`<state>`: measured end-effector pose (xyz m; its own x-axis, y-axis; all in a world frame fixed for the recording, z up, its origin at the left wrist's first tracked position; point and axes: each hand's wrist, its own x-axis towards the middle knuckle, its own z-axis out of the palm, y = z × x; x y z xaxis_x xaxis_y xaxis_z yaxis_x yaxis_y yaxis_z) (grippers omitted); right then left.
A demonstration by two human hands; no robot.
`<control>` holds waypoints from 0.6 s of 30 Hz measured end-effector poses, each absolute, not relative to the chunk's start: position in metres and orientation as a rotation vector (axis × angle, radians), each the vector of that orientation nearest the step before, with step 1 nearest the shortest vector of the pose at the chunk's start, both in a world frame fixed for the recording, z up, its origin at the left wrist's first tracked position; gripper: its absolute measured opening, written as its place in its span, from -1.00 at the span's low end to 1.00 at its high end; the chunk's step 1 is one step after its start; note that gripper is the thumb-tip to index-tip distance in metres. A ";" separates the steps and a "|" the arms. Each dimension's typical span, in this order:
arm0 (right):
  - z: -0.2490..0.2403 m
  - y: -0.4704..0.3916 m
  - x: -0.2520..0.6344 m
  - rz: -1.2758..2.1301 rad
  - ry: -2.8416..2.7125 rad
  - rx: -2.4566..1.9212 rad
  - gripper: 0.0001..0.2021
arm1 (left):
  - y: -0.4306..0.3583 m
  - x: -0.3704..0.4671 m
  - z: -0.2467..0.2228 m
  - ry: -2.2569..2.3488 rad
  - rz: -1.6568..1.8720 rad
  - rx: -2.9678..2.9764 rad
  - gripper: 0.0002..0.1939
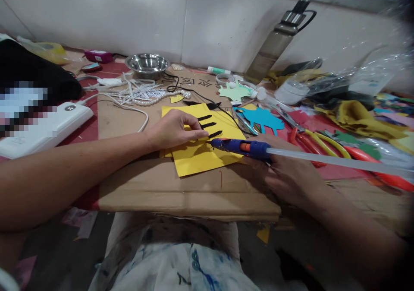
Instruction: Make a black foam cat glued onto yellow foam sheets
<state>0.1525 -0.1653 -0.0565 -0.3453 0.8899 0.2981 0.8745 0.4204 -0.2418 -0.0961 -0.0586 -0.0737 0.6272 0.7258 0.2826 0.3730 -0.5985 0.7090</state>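
My left hand rests over yellow paper, its thumb and forefinger pinched on the near end of a black paper strip. Two more black strips lie beside it, pointing right; their left ends are partly hidden by my fingers. My right hand is closed around a blue hot glue gun. The gun's nozzle points left, close to my left thumb and just above the paper. A long translucent glue stick juts from the gun's back toward the right.
Brown cardboard covers the table. Behind are a metal bowl, a pearl string and a tilted bottle. To the right lie a blue cutout and pliers. A white power bank sits left.
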 end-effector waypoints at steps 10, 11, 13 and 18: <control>-0.063 -0.166 0.157 -0.039 -2.284 -1.485 -0.85 | -0.058 -0.096 -0.074 0.855 0.753 2.235 -0.68; -0.064 -0.166 0.157 -0.051 -2.282 -1.486 -0.85 | -0.058 -0.096 -0.073 0.855 0.751 2.235 -0.68; -0.063 -0.166 0.157 -0.050 -2.276 -1.479 -0.85 | -0.058 -0.095 -0.073 0.855 0.750 2.234 -0.68; -0.060 -0.167 0.155 0.025 -2.271 -1.535 -0.84 | -0.058 -0.096 -0.073 0.849 0.746 2.224 -0.68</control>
